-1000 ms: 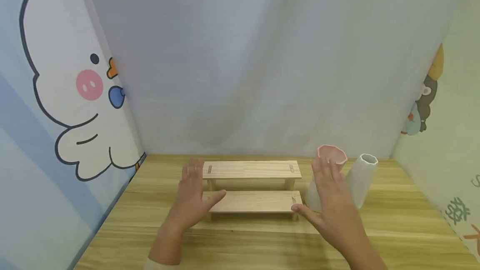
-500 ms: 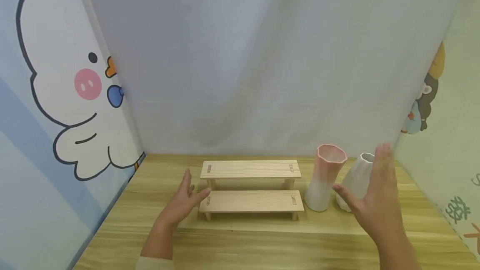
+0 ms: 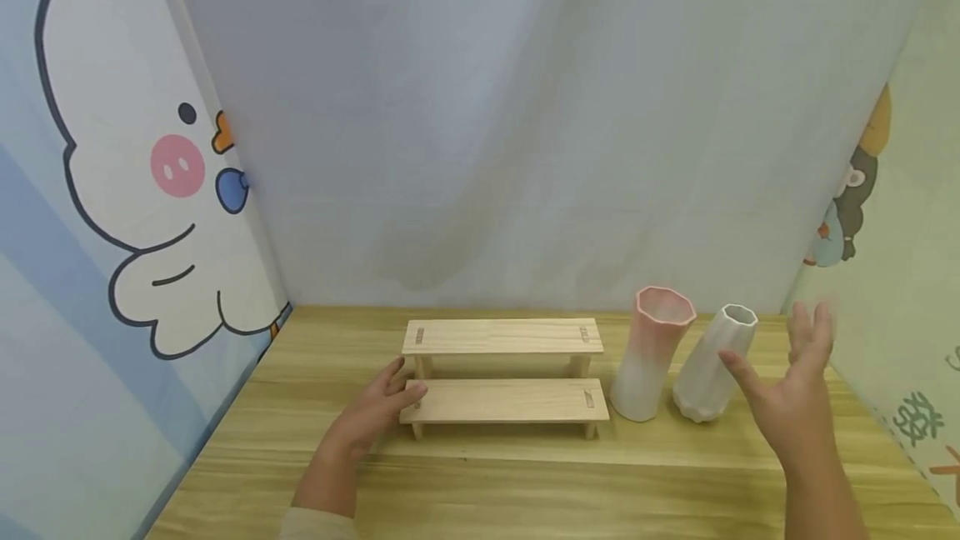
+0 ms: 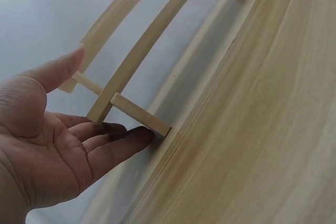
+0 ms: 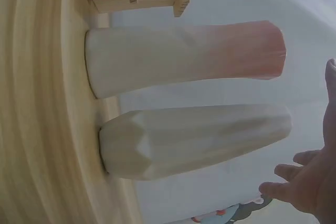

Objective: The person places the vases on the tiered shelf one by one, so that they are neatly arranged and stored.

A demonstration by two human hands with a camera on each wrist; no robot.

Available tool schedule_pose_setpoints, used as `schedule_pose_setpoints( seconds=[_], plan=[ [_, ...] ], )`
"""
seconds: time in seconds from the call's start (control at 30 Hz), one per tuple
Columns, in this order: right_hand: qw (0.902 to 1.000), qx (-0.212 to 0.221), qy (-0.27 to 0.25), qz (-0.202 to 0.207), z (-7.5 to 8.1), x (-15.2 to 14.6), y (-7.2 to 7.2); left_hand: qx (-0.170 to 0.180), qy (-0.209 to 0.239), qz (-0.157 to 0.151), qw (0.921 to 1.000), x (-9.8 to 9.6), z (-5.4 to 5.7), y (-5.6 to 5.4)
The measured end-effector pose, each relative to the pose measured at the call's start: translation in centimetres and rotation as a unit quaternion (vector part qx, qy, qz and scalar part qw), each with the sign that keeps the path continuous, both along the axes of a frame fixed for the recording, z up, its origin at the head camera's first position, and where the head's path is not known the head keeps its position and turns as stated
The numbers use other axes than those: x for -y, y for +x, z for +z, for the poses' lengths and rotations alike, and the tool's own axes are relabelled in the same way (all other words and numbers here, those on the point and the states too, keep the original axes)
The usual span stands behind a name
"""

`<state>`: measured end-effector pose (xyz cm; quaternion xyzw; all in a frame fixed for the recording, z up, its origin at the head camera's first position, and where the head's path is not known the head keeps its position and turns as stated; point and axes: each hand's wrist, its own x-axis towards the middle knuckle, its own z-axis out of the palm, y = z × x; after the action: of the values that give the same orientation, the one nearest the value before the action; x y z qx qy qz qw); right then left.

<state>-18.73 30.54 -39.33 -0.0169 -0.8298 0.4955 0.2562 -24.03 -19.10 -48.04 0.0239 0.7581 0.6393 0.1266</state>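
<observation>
A two-tier wooden stand [image 3: 502, 401] sits on the table, its higher shelf at the back. My left hand [image 3: 367, 417] is at the left end of the lower shelf, thumb over its edge. In the left wrist view its relaxed fingers [image 4: 118, 153] lie close by the stand's leg; whether they touch is hard to tell. To the right stand a pink-and-white vase [image 3: 648, 357] and a white vase [image 3: 705, 373], both upright. My right hand [image 3: 798, 394] is raised right of the white vase, thumb spread and fingers loosely bent, with nothing in it.
The wood-grain table [image 3: 525, 490] runs back to a pale grey curtain [image 3: 480, 148]. A cartoon-printed panel [image 3: 97, 157] rises on the left, and a light green one [image 3: 915, 273] on the right.
My right hand has moved right, from in front of the vases to beside the white one, uncovering both. My left hand has dropped slightly, coming to the lower shelf's left end. The stand stays put.
</observation>
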Motion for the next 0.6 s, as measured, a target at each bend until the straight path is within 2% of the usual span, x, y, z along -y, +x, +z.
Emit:
schedule_pose_setpoints(
  seconds=[0.17,0.27,0.47,0.6],
  plan=[
    [0.9982,0.048,-0.014,0.032,-1.9,-0.9,-1.3,0.006,-0.01,0.011,0.9999,-0.3,-0.2,-0.1],
    [0.9965,0.071,-0.021,0.038,-2.7,-1.1,-1.9,0.003,-0.014,0.014,0.9998,-0.2,-0.2,0.0],
    [0.992,0.103,-0.048,0.056,-4.2,-1.2,-2.6,-0.004,0.011,-0.001,0.9999,-0.1,-0.5,0.1],
    [0.9894,0.113,-0.059,0.071,-4.8,-0.8,-2.8,-0.002,0.008,0.004,1.0,0.0,-0.8,0.1]
  ],
)
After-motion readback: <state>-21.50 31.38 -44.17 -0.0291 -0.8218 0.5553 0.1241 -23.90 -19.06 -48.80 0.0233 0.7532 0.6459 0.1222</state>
